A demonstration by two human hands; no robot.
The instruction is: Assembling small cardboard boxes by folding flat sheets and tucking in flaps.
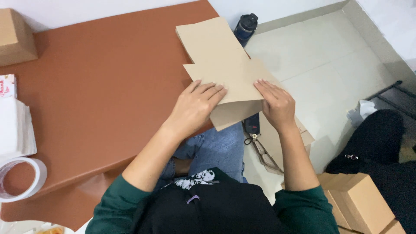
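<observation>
While leaning over the right edge of a smooth, rust-brown worktop, the person is wearing a dark green long-sleeved top and faded blue jeans, seen at the bottom centre of the frame. Low at the lower right, closed kraft cardboard boxes are sitting stacked on the floor beside a black bag. At the lower left, a wide roll of clear tape is lying flat on the worktop, with a stack of white paper just above it.

Near the centre, the left hand is pressing down with fingers spread flat on a flattened cardboard box blank, and the right hand is lying flat on it too, fingers together; neither hand is curled around anything. The blank is matte, tan and stiff, with angular flaps, and it is hanging partly over the worktop's edge.

Farther up, a dark blue bottle with a black lid is standing on the pale tiled floor. At the upper left corner, another brown box is resting on the worktop.
</observation>
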